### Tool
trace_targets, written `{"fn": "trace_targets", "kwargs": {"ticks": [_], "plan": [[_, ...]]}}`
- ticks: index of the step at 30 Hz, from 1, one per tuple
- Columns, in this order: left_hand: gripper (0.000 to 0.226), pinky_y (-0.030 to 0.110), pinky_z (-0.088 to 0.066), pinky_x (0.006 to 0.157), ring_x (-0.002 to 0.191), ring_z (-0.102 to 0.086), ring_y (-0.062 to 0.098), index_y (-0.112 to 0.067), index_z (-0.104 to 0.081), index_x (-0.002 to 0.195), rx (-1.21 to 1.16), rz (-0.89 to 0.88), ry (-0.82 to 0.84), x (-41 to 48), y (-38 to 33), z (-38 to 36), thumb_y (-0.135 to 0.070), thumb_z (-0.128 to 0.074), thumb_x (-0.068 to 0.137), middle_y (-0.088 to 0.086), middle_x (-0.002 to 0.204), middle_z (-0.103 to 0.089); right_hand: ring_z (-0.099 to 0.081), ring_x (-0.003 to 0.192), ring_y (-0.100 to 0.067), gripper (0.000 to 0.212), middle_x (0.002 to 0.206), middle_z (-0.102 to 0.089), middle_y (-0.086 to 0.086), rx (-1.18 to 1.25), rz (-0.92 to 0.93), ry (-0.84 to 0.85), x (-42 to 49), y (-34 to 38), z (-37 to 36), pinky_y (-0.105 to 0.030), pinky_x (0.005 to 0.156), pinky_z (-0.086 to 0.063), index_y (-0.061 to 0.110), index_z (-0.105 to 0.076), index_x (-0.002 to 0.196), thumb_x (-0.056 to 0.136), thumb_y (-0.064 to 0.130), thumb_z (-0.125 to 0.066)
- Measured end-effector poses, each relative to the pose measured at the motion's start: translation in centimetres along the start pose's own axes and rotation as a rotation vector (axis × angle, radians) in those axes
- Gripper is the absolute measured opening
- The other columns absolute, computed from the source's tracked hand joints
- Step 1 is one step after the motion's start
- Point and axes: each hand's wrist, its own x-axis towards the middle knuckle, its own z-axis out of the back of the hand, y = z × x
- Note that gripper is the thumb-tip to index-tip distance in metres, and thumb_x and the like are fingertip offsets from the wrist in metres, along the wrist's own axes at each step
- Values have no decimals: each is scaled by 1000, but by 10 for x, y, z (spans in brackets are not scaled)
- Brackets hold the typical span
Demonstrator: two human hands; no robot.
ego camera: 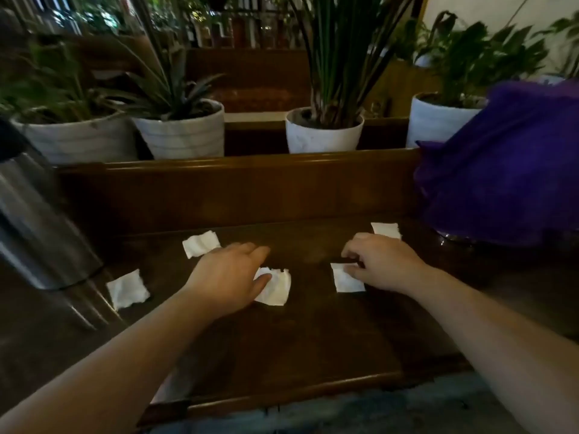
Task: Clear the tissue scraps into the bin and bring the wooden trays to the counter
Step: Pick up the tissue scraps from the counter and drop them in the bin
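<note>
Several white tissue scraps lie on a dark wooden table (313, 333). My left hand (228, 277) rests over the left edge of a crumpled scrap (277, 288), thumb touching it, fingers spread. My right hand (382, 264) pinches the top of another scrap (346, 281) between thumb and fingers. More scraps lie at the far left (200, 243), near left (127, 288) and far right (387, 229), behind my right hand. No wooden tray or bin is in view.
A steel flask (37, 227) leans at the left edge. A purple cloth bundle (507, 170) sits at the right. Behind the table's raised wooden back (238, 189) stand several white potted plants (324, 133).
</note>
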Motion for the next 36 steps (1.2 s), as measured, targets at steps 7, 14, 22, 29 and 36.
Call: {"fn": "trace_targets", "kwargs": {"ticks": [7, 14, 22, 29, 36], "plan": [[49, 32, -47, 88, 119, -52, 16, -28, -37, 139, -41, -90, -17, 23, 0, -16, -47, -44, 94, -3, 135, -54, -55, 91, -7, 24, 105, -54, 10, 60, -65, 34, 15, -7, -26, -24, 74, -46, 28, -64, 113, 91, 36, -58], [39, 31, -49, 80, 107, -53, 16, -27, -47, 128, 64, -79, 122, 37, -1, -36, -47, -40, 95, -1, 124, -53, -53, 83, -2, 11, 95, -53, 15, 113, -33, -17, 20, -26, -29, -20, 66, -41, 33, -63, 100, 91, 38, -59], [30, 22, -40, 69, 94, -53, 10, -28, -53, 121, -32, -128, 0, 64, -36, -39, -38, -36, 98, -5, 110, -57, -55, 82, -3, 3, 92, -55, 15, 167, -160, -137, 31, -103, 11, -28, 68, -49, 35, -61, 93, 91, 34, -60], [30, 24, -46, 72, 91, -55, 9, -27, -53, 121, -92, -131, -56, 88, -60, -31, -37, -37, 98, -5, 106, -60, -57, 81, -7, 6, 97, -62, 9, 155, -252, -40, 53, -147, 0, -35, 70, -52, 33, -62, 93, 87, 32, -63], [27, 23, -46, 71, 86, -55, 5, -32, -55, 115, -127, -79, -82, 75, -41, -29, -39, -38, 97, -9, 102, -60, -56, 75, -12, 11, 90, -58, 4, 128, -233, 13, 60, -136, -8, -36, 67, -49, 28, -59, 80, 91, 29, -58]]}}
